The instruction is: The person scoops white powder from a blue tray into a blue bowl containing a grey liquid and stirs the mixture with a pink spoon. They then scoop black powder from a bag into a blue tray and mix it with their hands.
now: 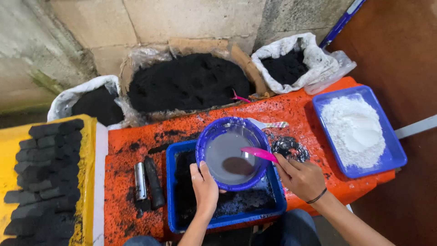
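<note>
Two hands at work: my left hand (205, 189) grips the bowl (232, 152) of grey liquid over the tray (175, 191); my right hand (300, 177) pinches a pink spoon (259, 153), bowl dipped in. Tray powder looks mostly dry; mixing seems barely begun.

Even, soft daylight; shadows faint; sharp centre; wide-angle bend at edges; no glare.

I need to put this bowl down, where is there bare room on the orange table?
Bare orange table runs behind the blue bowl, between the white spoon and the powder tray. Another patch lies left of the metal tube. The centre is crowded.
</note>
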